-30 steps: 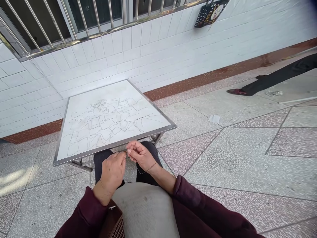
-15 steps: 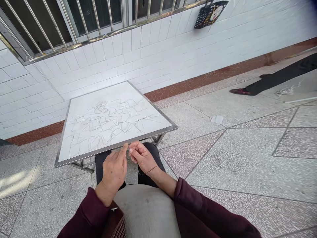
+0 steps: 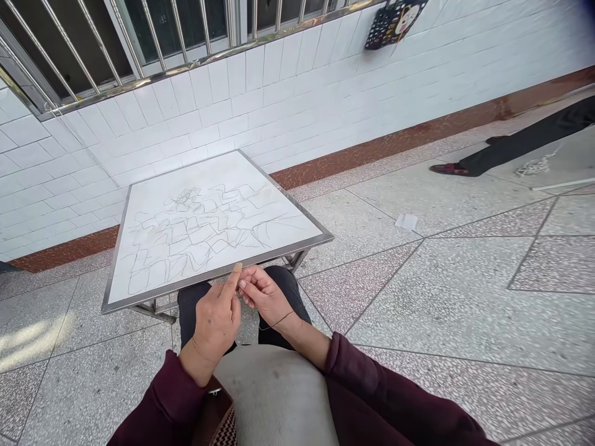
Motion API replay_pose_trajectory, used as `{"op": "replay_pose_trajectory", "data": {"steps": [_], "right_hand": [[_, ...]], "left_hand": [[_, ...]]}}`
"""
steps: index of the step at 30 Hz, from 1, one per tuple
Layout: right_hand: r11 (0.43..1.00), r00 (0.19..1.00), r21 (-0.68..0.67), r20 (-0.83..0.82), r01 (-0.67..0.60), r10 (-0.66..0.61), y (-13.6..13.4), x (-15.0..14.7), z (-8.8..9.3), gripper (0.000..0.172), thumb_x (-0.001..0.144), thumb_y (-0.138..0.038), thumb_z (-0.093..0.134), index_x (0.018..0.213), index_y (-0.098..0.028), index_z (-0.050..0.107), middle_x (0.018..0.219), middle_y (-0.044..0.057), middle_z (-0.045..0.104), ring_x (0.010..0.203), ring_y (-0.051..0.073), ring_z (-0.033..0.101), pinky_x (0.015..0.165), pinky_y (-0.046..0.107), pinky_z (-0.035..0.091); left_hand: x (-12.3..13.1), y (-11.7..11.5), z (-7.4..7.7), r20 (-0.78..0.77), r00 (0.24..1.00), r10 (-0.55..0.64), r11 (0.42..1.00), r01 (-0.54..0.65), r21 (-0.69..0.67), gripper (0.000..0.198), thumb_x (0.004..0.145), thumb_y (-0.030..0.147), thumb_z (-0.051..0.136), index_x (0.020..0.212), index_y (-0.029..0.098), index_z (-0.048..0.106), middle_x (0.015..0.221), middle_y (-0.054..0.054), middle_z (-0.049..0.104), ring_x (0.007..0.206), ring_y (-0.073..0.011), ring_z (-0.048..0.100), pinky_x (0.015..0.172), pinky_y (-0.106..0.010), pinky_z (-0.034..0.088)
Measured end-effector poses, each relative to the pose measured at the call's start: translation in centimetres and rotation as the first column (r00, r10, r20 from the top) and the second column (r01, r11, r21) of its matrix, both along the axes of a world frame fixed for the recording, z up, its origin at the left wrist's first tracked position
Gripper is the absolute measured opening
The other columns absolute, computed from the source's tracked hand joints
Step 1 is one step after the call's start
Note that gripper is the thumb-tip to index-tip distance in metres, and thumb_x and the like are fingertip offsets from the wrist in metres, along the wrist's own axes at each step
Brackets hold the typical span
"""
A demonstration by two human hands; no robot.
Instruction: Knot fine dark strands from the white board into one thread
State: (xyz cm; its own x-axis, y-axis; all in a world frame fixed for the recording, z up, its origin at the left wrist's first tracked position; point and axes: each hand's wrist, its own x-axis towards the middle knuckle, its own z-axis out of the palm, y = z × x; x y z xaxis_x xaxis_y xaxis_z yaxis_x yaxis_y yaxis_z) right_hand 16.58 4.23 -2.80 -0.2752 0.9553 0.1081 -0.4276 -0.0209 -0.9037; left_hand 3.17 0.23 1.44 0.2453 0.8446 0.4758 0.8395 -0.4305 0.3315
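Observation:
My left hand [image 3: 217,317] is closed, its index finger stretched toward the fingertips of my right hand [image 3: 266,296]. The right thumb and fingers are pinched together, and the two hands meet just in front of the table's near edge. Whatever lies between the fingertips is too small to make out. A thin dark strand [image 3: 274,324] crosses my right wrist; whether it is worn or runs from the fingers, I cannot tell. Beyond the hands, many thin, bent dark strands [image 3: 204,235] lie spread across a white tabletop [image 3: 297,230] with a metal rim.
A tiled wall [image 3: 195,130] with a barred window stands behind the table. A patterned basket bag [image 3: 393,26] hangs on it. To the right, another person's leg and shoe [image 3: 458,169] show, near a white scrap [image 3: 406,222] on the speckled floor.
My two hands have come slightly closer, the left index fingertip now reaching over the right fingertips. The strands on the table lie as before.

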Motion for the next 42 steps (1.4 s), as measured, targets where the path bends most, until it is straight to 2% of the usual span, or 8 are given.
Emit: {"op": "replay_pose_trajectory", "data": {"steps": [5, 16, 21, 23, 26, 32, 38, 42], "right_hand": [[1.000, 1.000, 0.019, 0.030, 0.007, -0.008, -0.1, 0.1, 0.2, 0.026, 0.084, -0.044, 0.068, 0.092, -0.022, 0.057, 0.067, -0.005, 0.056, 0.048, 0.007, 0.043, 0.043, 0.019, 0.035], [0.997, 0.997, -0.036, -0.012, 0.071, -0.072, -0.4, -0.9, 0.0, 0.026, 0.080, -0.043, 0.071, 0.087, -0.023, 0.056, 0.061, -0.006, 0.055, 0.046, 0.007, 0.042, 0.041, 0.020, 0.033], [0.980, 0.979, -0.056, -0.072, 0.189, -0.193, 0.1, -0.2, 0.2, 0.024, 0.080, -0.040, 0.071, 0.088, -0.024, 0.055, 0.064, -0.006, 0.056, 0.047, 0.007, 0.043, 0.041, 0.019, 0.029], [0.970, 0.964, -0.057, -0.106, 0.237, -0.242, 0.5, 0.2, 0.4, 0.022, 0.081, -0.039, 0.070, 0.089, -0.024, 0.056, 0.065, -0.006, 0.056, 0.048, 0.007, 0.043, 0.042, 0.019, 0.028], [0.965, 0.957, -0.041, -0.129, 0.258, -0.261, 0.8, 0.7, 0.6, 0.021, 0.082, -0.039, 0.069, 0.091, -0.024, 0.057, 0.065, -0.006, 0.056, 0.050, 0.008, 0.045, 0.046, 0.021, 0.031], [0.965, 0.964, 0.054, -0.084, 0.258, -0.253, 0.6, 0.3, 0.6, 0.020, 0.083, -0.040, 0.068, 0.095, -0.025, 0.060, 0.066, -0.005, 0.057, 0.062, 0.012, 0.050, 0.060, 0.026, 0.040], [0.965, 0.966, 0.062, -0.062, 0.255, -0.251, 0.7, 0.1, 0.8, 0.018, 0.083, -0.039, 0.068, 0.093, -0.026, 0.060, 0.068, -0.004, 0.058, 0.066, 0.014, 0.053, 0.064, 0.027, 0.042], [0.974, 0.975, 0.064, -0.063, 0.217, -0.213, 0.7, -0.2, 1.0, 0.017, 0.082, -0.038, 0.070, 0.092, -0.026, 0.060, 0.069, -0.004, 0.060, 0.069, 0.014, 0.056, 0.069, 0.028, 0.045]], "left_hand": [[0.0, -0.1, 0.1, 0.114, 0.992, 0.051, 0.994, -0.040, -0.100, 0.055, 0.093, 0.013, 0.042, 0.146, 0.025, 0.041, 0.086, 0.000, 0.073, 0.072, -0.0137, 0.065, 0.071, -0.026, 0.053], [0.7, 0.0, 0.4, 0.074, 0.986, 0.152, 0.982, -0.142, -0.122, 0.049, 0.093, 0.016, 0.043, 0.141, 0.024, 0.050, 0.077, 0.000, 0.070, 0.068, -0.0150, 0.062, 0.066, -0.027, 0.047], [-1.0, 0.1, 0.5, 0.267, 0.948, 0.172, 0.970, -0.116, -0.216, 0.055, 0.091, 0.016, 0.046, 0.145, 0.028, 0.043, 0.095, -0.002, 0.072, 0.083, -0.0167, 0.065, 0.078, -0.030, 0.048], [-2.0, 0.2, 0.3, 0.453, 0.862, 0.228, 0.946, -0.086, -0.312, 0.057, 0.091, 0.021, 0.048, 0.147, 0.027, 0.039, 0.095, -0.002, 0.071, 0.085, -0.0170, 0.065, 0.079, -0.031, 0.049], [-2.8, 0.3, -0.3, 0.711, 0.618, 0.335, 0.880, 0.064, -0.470, 0.059, 0.089, 0.032, 0.056, 0.143, 0.020, 0.039, 0.093, -0.005, 0.069, 0.083, -0.0178, 0.064, 0.070, -0.030, 0.052], [-0.3, -0.5, -0.9, 0.825, 0.370, 0.428, 0.697, 0.445, -0.562, 0.059, 0.075, 0.037, 0.077, 0.124, 0.014, 0.052, 0.083, -0.005, 0.070, 0.077, -0.0170, 0.067, 0.064, -0.026, 0.052], [1.5, -0.7, -0.7, 0.835, 0.063, 0.547, 0.696, 0.520, -0.495, 0.067, 0.074, 0.029, 0.080, 0.132, 0.018, 0.046, 0.083, -0.003, 0.071, 0.074, -0.0137, 0.068, 0.069, -0.025, 0.052], [2.1, -0.9, -0.7, 0.855, 0.030, 0.517, 0.695, 0.568, -0.441, 0.062, 0.074, 0.026, 0.081, 0.127, 0.019, 0.050, 0.078, 0.000, 0.070, 0.074, -0.0134, 0.068, 0.069, -0.025, 0.052]]}}
